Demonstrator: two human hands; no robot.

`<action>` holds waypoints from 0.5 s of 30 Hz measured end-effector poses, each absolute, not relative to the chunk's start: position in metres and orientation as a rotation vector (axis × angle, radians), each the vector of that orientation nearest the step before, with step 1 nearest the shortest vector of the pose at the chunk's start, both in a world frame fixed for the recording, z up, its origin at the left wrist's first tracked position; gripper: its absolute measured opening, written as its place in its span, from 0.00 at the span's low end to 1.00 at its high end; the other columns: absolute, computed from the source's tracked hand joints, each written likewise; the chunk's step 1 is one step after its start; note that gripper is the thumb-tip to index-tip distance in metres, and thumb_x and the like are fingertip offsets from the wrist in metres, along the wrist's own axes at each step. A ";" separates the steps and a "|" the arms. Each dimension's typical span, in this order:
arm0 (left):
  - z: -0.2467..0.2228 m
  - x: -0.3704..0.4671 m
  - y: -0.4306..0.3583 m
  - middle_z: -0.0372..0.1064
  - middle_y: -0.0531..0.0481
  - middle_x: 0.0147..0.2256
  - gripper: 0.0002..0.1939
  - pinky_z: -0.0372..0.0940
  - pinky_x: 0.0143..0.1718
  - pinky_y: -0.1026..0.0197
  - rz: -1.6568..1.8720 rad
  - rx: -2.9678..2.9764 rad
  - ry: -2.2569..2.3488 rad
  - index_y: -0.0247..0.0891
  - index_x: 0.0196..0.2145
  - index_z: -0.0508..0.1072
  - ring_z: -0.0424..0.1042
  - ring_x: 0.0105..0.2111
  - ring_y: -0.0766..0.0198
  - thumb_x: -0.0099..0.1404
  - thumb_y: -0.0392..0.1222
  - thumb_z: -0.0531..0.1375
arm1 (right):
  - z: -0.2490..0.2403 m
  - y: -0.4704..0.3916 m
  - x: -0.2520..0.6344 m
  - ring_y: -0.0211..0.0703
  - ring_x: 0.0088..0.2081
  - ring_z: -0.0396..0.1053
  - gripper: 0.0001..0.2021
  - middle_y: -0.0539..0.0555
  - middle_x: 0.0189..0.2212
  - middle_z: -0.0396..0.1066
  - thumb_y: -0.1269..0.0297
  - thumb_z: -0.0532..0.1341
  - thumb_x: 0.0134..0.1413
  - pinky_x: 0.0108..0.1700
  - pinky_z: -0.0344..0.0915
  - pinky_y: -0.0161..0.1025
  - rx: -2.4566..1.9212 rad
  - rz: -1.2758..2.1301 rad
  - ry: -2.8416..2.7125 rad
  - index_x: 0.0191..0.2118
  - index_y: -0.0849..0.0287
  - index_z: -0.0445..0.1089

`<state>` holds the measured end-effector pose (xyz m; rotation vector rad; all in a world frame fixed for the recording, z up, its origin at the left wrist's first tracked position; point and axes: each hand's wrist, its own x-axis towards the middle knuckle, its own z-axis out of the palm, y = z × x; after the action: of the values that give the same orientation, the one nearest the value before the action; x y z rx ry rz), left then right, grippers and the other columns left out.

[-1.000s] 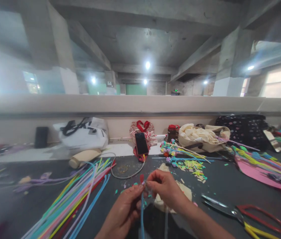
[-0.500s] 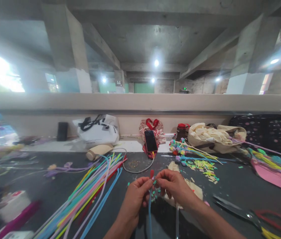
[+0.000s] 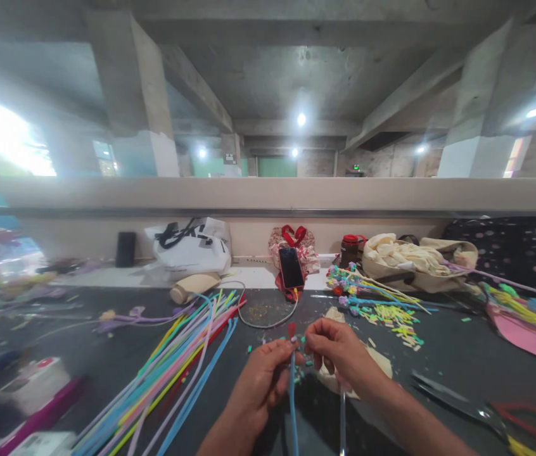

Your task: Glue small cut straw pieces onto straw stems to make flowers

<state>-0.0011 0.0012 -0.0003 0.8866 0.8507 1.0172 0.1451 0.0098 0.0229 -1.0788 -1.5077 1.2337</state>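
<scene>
My left hand [image 3: 265, 377] pinches a blue pipe cleaner [image 3: 293, 405] near its top. The stem hangs down toward the front edge of the view. At its upper end sits a red tip [image 3: 291, 330], with a small pale bit just under it at my fingertips. Close by on the right is my right hand [image 3: 332, 348], its thumb and forefinger pressed together by a tiny teal piece; whether they grip it is too small to tell. Under that hand lie a cream cloth [image 3: 382, 361] and a thin silvery rod [image 3: 343, 421]. Small teal bits are scattered beneath both hands.
A bundle of coloured pipe cleaners [image 3: 168, 373] spreads on the left. Scissors [image 3: 458, 399] lie at the right. Behind are a phone [image 3: 291, 269] with a cable [image 3: 263, 326], finished-looking small flowers [image 3: 344, 285], yellow cut pieces [image 3: 389, 316], a white bag [image 3: 196, 247] and a pink sheet [image 3: 524, 335].
My right hand has drawn slightly away from the red tip, widening the gap between the hands. My left hand still holds the blue pipe cleaner. The whole view has shifted a little.
</scene>
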 end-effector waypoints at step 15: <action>0.002 -0.001 0.001 0.63 0.57 0.14 0.13 0.47 0.10 0.74 1.115 0.922 0.953 0.32 0.27 0.68 0.55 0.09 0.77 0.44 0.43 0.63 | 0.018 0.006 0.142 0.31 0.18 0.61 0.04 0.47 0.20 0.66 0.66 0.57 0.46 0.21 0.59 0.28 -0.936 1.027 -1.731 0.26 0.61 0.65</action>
<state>-0.0011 0.0014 0.0019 0.9218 0.9526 1.1146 0.1423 0.0059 0.0181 -0.9361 -1.7306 1.0273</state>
